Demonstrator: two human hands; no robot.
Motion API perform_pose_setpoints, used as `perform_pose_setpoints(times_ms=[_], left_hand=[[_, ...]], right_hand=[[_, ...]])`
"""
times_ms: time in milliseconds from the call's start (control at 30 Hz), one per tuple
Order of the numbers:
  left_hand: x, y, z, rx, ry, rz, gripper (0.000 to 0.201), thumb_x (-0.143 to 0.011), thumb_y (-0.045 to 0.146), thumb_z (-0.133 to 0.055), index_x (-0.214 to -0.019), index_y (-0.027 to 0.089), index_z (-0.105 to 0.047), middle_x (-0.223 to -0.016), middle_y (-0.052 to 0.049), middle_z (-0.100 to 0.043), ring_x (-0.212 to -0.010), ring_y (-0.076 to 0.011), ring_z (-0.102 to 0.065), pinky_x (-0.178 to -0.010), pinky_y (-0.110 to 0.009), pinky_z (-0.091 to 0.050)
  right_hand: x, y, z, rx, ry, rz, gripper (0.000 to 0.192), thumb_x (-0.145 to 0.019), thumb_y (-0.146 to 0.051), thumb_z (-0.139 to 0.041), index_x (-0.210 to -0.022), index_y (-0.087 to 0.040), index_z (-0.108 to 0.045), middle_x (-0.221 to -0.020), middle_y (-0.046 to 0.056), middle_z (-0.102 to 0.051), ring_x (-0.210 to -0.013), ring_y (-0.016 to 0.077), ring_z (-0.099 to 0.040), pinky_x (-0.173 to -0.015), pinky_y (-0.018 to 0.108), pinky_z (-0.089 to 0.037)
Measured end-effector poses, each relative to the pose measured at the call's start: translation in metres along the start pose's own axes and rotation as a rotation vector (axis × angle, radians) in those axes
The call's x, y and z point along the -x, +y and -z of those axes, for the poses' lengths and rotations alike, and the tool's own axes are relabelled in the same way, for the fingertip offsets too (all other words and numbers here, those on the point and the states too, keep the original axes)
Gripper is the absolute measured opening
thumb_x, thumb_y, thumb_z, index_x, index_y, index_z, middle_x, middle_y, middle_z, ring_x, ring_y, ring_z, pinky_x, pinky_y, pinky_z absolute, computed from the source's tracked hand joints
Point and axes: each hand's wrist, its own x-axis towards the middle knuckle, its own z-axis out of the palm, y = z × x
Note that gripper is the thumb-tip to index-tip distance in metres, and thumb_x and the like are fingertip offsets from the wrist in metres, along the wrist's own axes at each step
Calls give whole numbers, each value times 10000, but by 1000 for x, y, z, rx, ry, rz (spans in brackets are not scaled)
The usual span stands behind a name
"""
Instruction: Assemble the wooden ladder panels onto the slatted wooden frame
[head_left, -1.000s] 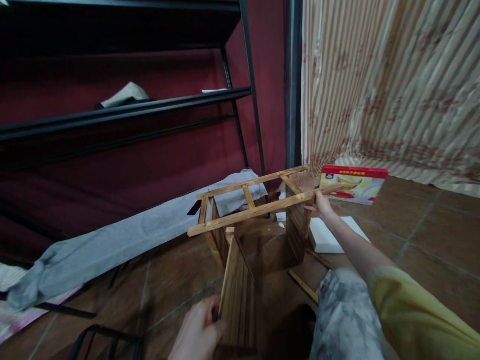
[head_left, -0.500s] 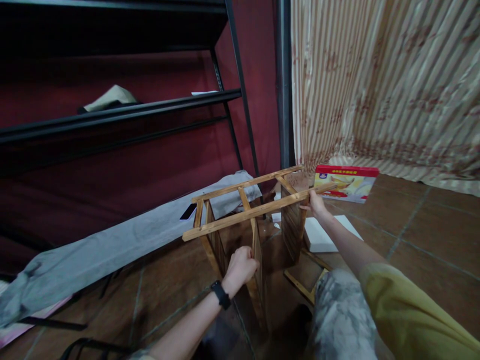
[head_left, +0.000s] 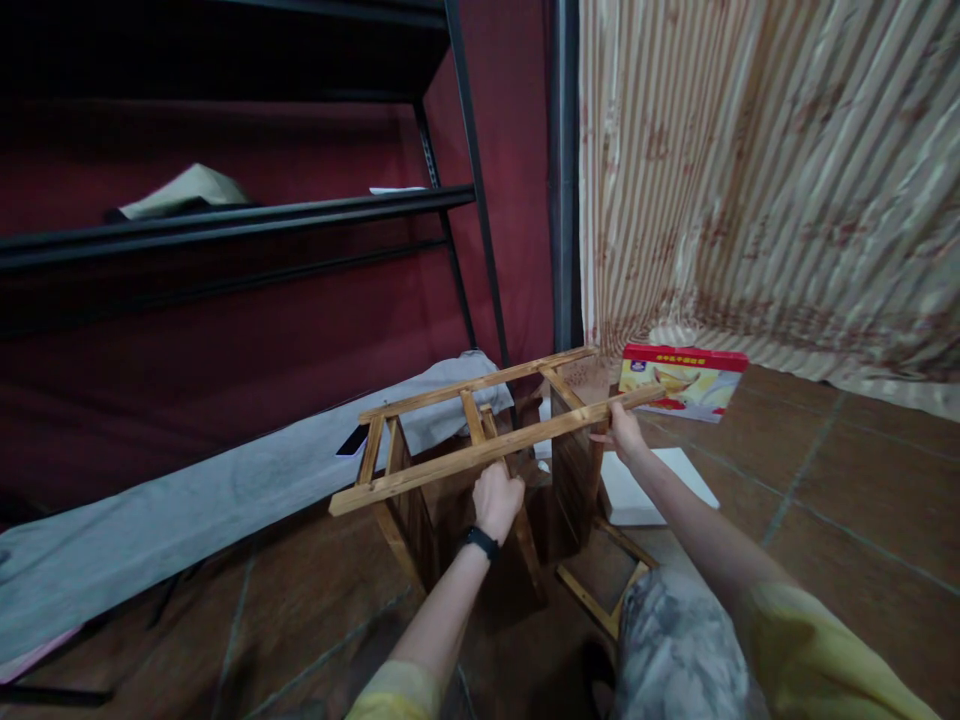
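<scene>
A wooden shelf frame point(head_left: 480, 455) lies with its ladder-like side facing up: two long rails joined by short crosspieces. Slatted boards hang below it, one at the left point(head_left: 411, 500) and one at the right point(head_left: 574, 470). Just under the near rail, my left hand point(head_left: 499, 500), with a black watch on its wrist, is closed around the edge of the middle wooden board point(head_left: 529, 550). That board's far end pokes up beside the middle crosspiece. My right hand point(head_left: 622, 435) grips the near rail close to its right end, by the right board.
Another wooden frame point(head_left: 589, 598) lies on the tiled floor by my knee. Beyond it are a white slab point(head_left: 660, 487) and a red-and-yellow printed box point(head_left: 682, 382). A phone point(head_left: 352, 440) rests on the grey cloth-covered bench point(head_left: 225, 480). Black metal shelving point(head_left: 247, 225) stands at the left.
My left hand has risen towards the near rail, and the middle board has shifted, its end now showing between the rails. My right hand keeps its grip. The view has moved slightly.
</scene>
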Motion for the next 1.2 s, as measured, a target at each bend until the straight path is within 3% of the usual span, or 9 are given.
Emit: perform_pose_setpoints(times_ms=[133, 267, 400, 533, 667, 767, 1033, 1200], left_hand=[[-13, 2, -4, 33, 44, 69, 227, -784, 289, -470, -835, 186, -665, -951, -169, -722, -933, -324, -674, -726, -354, -452], [-7, -9, -7, 88, 110, 109, 395, -905, 399, -321, -886, 193, -657, -954, -167, -724, -937, -322, -673, -752, -378, -461], [10, -19, -14, 238, 198, 17, 434, -943, 492, -287, -964, 215, -621, -953, -110, -723, -932, -263, -674, -800, -342, -462], [35, -34, -41, 414, 230, -91, 494, -889, 556, -452, -1240, 208, -474, -1114, -97, -680, -1026, -222, -647, -862, -317, -469], [46, -51, -72, 357, 192, -135, 453, -864, 492, -530, -1193, 182, -500, -1088, -119, -665, -1041, -248, -634, -894, -359, -475], [42, -60, -84, 321, 213, -198, 432, -879, 459, -512, -1184, 154, -493, -1072, -137, -645, -1045, -262, -622, -908, -385, -477], [35, -96, -87, 343, 233, -191, 473, -858, 492, -531, -1154, 127, -478, -1123, -176, -619, -1097, -287, -600, -960, -436, -468], [32, -94, -85, 410, 149, -120, 526, -819, 484, -587, -1191, 136, -454, -1054, -146, -668, -989, -274, -653, -877, -411, -516]], right_hand=[[0, 2, -1, 7, 12, -24, 203, -813, -377, -542, -919, -212, -489, -844, 7, -509, -837, 156, -563, -582, 322, -621], [1, 3, -4, 14, 38, -14, 197, -813, -373, -545, -900, -205, -492, -852, 18, -510, -855, 166, -556, -588, 316, -621], [5, 5, -5, 8, 32, -17, 178, -823, -360, -536, -889, -199, -500, -895, 30, -517, -889, 176, -549, -593, 346, -624], [8, 4, -2, 8, 24, -30, 168, -834, -354, -524, -900, -204, -491, -918, 31, -511, -898, 174, -555, -600, 359, -623], [7, 2, 0, 12, 30, -19, 166, -844, -366, -512, -896, -211, -484, -956, 29, -491, -940, 169, -534, -633, 351, -622], [5, 1, 1, 14, 38, -21, 160, -843, -366, -510, -881, -213, -479, -969, 28, -485, -977, 168, -519, -660, 336, -619], [-6, 4, 7, -10, 57, -17, 222, -822, -391, -548, -936, -209, -495, -979, 42, -508, -966, 187, -532, -632, 341, -620], [-14, 7, 11, -10, 51, -8, 228, -845, -384, -540, -967, -198, -489, -946, 33, -511, -925, 171, -513, -643, 305, -603]])
